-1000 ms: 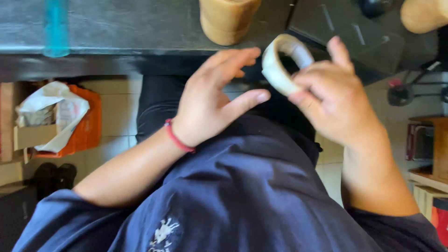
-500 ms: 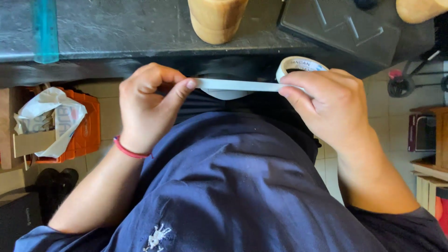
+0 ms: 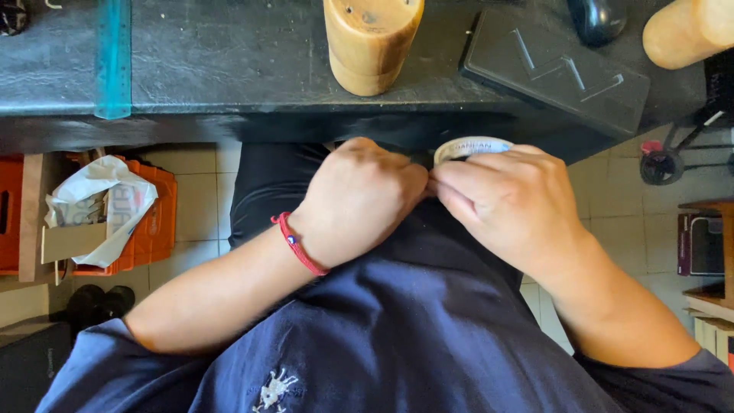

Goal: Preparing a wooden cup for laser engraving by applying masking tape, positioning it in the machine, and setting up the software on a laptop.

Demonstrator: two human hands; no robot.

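head cam, single view | looking steeply down over the wearer's own chest and lap | close in, both forearms filling mid-frame | dark bench edge across the top of frame | tiled floor at left and right edges

The left hand has closed in against the right hand; the stretched strip is gone from sight; the cream roll of masking tape sits lower, mostly covered.

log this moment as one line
left hand: closed, at tape roll | right hand: holding tape roll | hands touching, below black desk edge
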